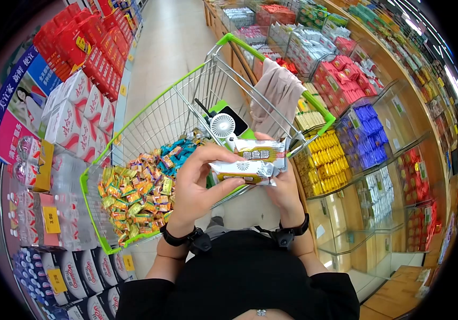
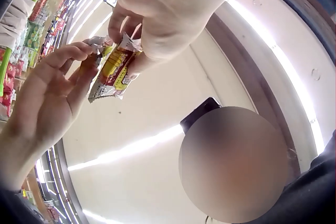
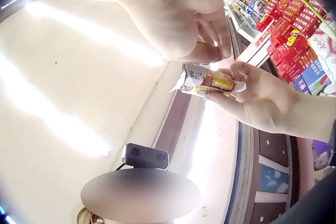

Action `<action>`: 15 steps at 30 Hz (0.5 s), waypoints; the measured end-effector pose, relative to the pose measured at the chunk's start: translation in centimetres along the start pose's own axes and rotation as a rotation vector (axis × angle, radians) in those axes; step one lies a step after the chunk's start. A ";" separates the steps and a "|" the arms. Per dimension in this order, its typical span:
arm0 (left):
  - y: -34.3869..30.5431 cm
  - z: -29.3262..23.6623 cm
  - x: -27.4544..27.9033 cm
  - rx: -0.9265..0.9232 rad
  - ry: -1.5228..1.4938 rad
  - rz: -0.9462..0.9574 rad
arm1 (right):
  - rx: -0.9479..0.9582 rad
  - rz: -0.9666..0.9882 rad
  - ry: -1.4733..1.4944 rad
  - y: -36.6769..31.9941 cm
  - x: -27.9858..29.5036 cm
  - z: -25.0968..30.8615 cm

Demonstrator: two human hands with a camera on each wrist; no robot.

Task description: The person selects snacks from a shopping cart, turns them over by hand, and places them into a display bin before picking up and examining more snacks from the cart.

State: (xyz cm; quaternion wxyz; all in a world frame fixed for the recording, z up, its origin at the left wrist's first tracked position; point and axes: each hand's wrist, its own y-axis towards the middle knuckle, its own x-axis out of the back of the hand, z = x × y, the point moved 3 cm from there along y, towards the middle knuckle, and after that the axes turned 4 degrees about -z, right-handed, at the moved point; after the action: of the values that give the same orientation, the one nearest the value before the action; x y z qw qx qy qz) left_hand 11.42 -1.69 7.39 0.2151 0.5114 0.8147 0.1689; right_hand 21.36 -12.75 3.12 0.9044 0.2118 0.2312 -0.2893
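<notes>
Two small wrapped snacks are held side by side in front of the chest. My left hand [image 1: 193, 180] pinches the nearer snack packet [image 1: 244, 170], white with a yellow and brown label, by its left end between thumb and fingers. Just behind it, the farther snack packet [image 1: 263, 151] is gripped by my right hand [image 1: 286, 194] at its right end. The left wrist view shows the nearer packet's red and yellow underside [image 2: 115, 69]. In the right wrist view, the right hand's fingers [image 3: 223, 35] partly hide the farther packet.
A green-rimmed shopping cart [image 1: 82, 184] stands ahead, with many wrapped candies [image 1: 138, 192], a small white fan [image 1: 222, 126] and a beige cloth [image 1: 274, 90] over its rim. Snack bins [image 1: 322, 160] line the right side. Stacked boxes [image 1: 82, 117] and bottles [image 1: 71, 213] line the left.
</notes>
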 end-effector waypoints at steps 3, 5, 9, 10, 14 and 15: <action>0.3 0.2 -0.4 -0.081 0.121 0.047 | 0.008 0.086 -0.084 -0.5 -0.1 0.5; 0.5 0.2 -0.9 -0.123 0.196 0.078 | 0.030 0.098 -0.118 -1.1 -0.3 1.1; 0.4 0.2 -1.8 -0.230 0.334 0.081 | 0.047 0.142 -0.122 -2.2 -0.1 2.5; 0.3 0.4 -2.0 -0.254 0.381 0.094 | 0.079 0.163 -0.076 -2.4 0.0 2.8; -0.1 0.9 -3.9 -0.279 0.362 0.080 | 0.066 0.130 -0.063 -3.6 0.9 3.6; -0.1 1.3 -4.4 -0.253 0.287 0.062 | 0.064 0.053 -0.112 -3.9 1.2 3.8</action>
State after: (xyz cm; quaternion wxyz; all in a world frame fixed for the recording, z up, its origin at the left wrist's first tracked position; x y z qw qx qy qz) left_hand 13.71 -5.60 7.02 0.1541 0.4757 0.7931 0.3478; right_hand 20.89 -18.15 4.59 0.9160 0.2301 0.1654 -0.2841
